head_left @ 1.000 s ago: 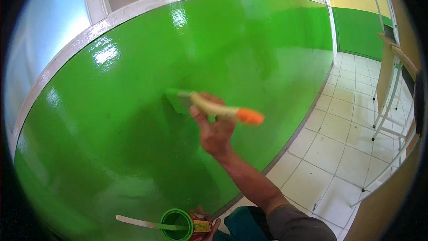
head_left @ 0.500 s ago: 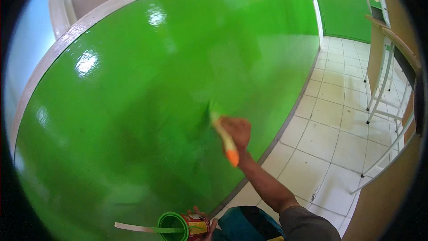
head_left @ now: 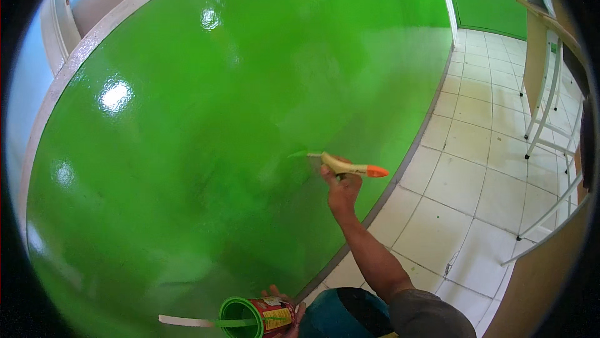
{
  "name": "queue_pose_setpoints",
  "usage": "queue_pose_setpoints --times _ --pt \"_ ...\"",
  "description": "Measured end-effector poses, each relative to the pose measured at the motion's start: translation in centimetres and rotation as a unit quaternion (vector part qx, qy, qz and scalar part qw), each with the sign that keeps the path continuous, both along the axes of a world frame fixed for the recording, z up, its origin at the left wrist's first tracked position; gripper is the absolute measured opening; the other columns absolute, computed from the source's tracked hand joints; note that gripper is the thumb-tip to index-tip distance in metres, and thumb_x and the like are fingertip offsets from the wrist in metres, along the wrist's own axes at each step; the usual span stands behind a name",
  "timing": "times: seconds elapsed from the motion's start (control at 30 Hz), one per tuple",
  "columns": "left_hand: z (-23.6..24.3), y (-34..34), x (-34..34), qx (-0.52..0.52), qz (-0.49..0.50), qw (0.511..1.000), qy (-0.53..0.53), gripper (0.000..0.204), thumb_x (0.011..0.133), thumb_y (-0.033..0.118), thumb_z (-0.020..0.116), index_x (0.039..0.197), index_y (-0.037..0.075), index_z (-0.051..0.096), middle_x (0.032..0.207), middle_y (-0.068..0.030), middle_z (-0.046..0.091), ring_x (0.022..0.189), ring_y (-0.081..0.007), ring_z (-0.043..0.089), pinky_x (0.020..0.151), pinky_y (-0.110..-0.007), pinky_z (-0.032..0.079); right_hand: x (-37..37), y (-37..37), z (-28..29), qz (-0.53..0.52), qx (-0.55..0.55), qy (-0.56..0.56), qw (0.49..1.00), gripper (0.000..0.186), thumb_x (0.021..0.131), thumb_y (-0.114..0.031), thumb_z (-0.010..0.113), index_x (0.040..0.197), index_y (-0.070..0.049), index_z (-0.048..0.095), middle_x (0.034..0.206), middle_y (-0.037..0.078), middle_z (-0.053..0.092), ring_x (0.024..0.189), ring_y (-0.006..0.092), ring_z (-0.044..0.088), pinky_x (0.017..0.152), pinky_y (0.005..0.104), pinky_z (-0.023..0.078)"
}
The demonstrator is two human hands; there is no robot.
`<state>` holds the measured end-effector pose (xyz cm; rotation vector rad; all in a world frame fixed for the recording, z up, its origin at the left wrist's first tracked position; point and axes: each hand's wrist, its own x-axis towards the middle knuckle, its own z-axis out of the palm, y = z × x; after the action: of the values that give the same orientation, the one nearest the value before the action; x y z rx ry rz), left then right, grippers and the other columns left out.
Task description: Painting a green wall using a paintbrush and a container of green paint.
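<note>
My right hand (head_left: pixel 344 189) grips a paintbrush (head_left: pixel 345 165) by its pale handle with an orange end. The brush lies almost level, its green-coated bristles pointing left at the glossy green wall (head_left: pixel 187 113); whether they touch it I cannot tell. At the lower edge my left hand (head_left: pixel 294 320) holds a paint can (head_left: pixel 275 314), red and yellow outside, with a green-smeared rim, tilted toward the wall. A flat stirring stick (head_left: pixel 187 321) sticks out of the can to the left, green on its inner part.
Along the wall's foot runs a grey skirting strip (head_left: pixel 375 214), beside a floor of white tiles (head_left: pixel 453 188). White-legged desks (head_left: pixel 540 75) with wooden panels stand on the right. A whitish ledge (head_left: pixel 125 20) caps the wall at upper left.
The brush has swung from steeply slanted to nearly level, its orange end moving right and up. My right hand is slightly farther right and lower in view. The whole view has shifted a little.
</note>
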<state>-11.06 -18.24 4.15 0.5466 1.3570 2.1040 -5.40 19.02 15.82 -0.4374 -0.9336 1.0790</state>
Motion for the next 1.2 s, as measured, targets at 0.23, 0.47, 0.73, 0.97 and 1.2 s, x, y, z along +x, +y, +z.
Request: queue_pose_setpoints --times 0.23,0.47,0.73,0.97,1.2 --pt "5.3 2.5 1.7 0.337 -0.232 0.860 -0.305 0.069 0.091 0.052 0.058 0.143 0.009 0.045 0.149 -0.0164 0.042 0.138 -0.0388 0.037 0.118 -0.064 0.005 2.4 5.1 0.2 -0.148 -0.054 0.113 0.981 0.026 0.089 -0.011 0.073 0.112 -0.001 0.066 0.105 0.008 0.067 0.093 0.0155 0.062 0.080 0.0305 0.052" --pt "1.7 1.1 0.5 0.220 -0.093 0.942 -0.236 0.066 0.090 0.052 0.059 0.143 0.014 0.046 0.148 -0.0150 0.044 0.137 -0.0394 0.039 0.117 -0.064 0.003 0.1 0.2 -0.9 -0.295 0.227 -0.087 0.924 0.022 0.082 -0.004 0.069 0.104 -0.007 0.071 0.103 0.010 0.070 0.089 0.0267 0.065 0.080 0.0391 0.049" --pt "0.5 2.5 -0.4 0.007 -0.044 0.993 0.105 0.071 0.087 0.054 0.063 0.144 0.017 0.045 0.149 -0.0117 0.044 0.137 -0.0375 0.039 0.118 -0.064 0.004 1.7 -4.8 -1.9 -0.042 0.247 -0.132 0.959 0.021 0.080 -0.015 0.076 0.099 -0.008 0.072 0.095 0.009 0.071 0.085 0.0236 0.066 0.075 0.0383 0.050" --pt "4.7 5.8 2.0 0.028 -0.033 0.998 -0.034 0.079 0.086 0.055 0.065 0.149 0.017 0.037 0.154 -0.0113 0.037 0.142 -0.0362 0.033 0.119 -0.061 0.004 3.8 8.9 -2.0 -0.015 -0.051 0.007 0.999 0.043 0.084 -0.027 0.078 0.111 0.005 0.066 0.100 0.009 0.068 0.093 0.0174 0.062 0.084 0.0342 0.050" --pt "6.5 8.2 3.2 0.102 -0.005 0.979 -0.178 0.079 0.088 0.055 0.061 0.151 0.016 0.033 0.157 -0.0109 0.032 0.145 -0.0341 0.027 0.119 -0.062 0.004 7.3 16.5 -1.7 -0.083 -0.079 0.021 0.993 0.038 0.086 -0.019 0.076 0.114 0.005 0.066 0.100 0.009 0.068 0.089 0.0158 0.061 0.081 0.0303 0.048"
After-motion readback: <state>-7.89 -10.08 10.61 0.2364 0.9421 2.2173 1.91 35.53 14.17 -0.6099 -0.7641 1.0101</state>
